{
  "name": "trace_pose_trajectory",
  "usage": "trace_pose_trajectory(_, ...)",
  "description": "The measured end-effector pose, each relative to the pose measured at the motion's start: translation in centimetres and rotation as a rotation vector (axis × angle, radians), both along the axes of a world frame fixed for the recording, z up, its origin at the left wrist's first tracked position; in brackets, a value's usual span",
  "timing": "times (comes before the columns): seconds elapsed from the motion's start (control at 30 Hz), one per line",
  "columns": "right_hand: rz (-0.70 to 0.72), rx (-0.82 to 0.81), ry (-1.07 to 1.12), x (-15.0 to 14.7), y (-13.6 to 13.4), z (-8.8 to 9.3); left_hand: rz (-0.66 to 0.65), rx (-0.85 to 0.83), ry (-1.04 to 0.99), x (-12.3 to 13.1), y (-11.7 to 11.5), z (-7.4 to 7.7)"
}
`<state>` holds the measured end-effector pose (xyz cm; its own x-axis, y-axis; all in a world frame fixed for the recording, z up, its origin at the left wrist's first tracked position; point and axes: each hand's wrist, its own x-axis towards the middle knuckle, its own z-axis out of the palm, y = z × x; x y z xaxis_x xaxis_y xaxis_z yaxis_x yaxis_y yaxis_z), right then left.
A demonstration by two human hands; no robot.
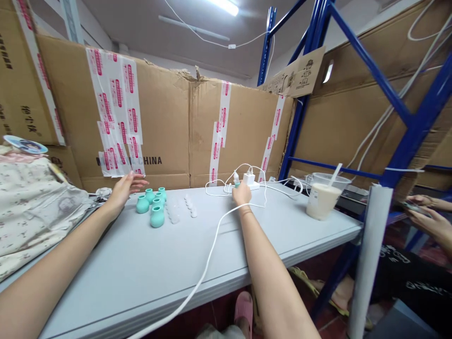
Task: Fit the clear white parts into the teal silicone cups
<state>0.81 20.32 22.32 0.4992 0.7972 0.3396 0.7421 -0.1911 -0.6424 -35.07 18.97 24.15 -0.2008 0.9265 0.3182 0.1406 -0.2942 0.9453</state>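
Note:
My right hand (242,194) is closed around a small teal pot (237,185) near the back of the grey table (197,263). A whitish clear piece (236,177) shows above its top, and the fingers hide most of the pot. My left hand (124,190) hovers at the left with its fingers stretched out, holding nothing. Beside it several round teal pots (157,217) with open necks stand in a cluster. To their right lie two rows of clear plastic pieces, one wider strip (173,210) and one narrower strip (190,206).
A white power strip (253,185) with a plugged-in charger (249,178) and loose cables sits by the cardboard wall (165,127). One white cable (212,254) crosses the table. A cup with a straw (322,200) stands right; floral cloth (24,202) lies left. Another person's hands (432,221) appear far right.

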Motion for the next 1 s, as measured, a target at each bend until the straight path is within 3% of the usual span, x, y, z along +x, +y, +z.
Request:
trace_pose_trajectory(0.27,-0.097,-0.117,0.041,1.4,-0.1,-1.5,-0.024,0.003,-0.001,-0.4,0.1,0.0)
trace_pose_trajectory(0.43,-0.143,-0.103,0.065,1.4,0.1,-1.3,-0.027,0.012,-0.019,-0.5,0.3,-0.1)
trace_pose_trajectory(0.73,-0.222,-0.032,0.153,1.3,-0.1,-0.4,-0.011,-0.036,-0.042,0.8,-1.4,1.1)
trace_pose_trajectory(1.0,-0.259,-0.021,0.197,1.7,0.2,-0.8,-0.023,-0.047,-0.036,0.4,-0.7,0.6)
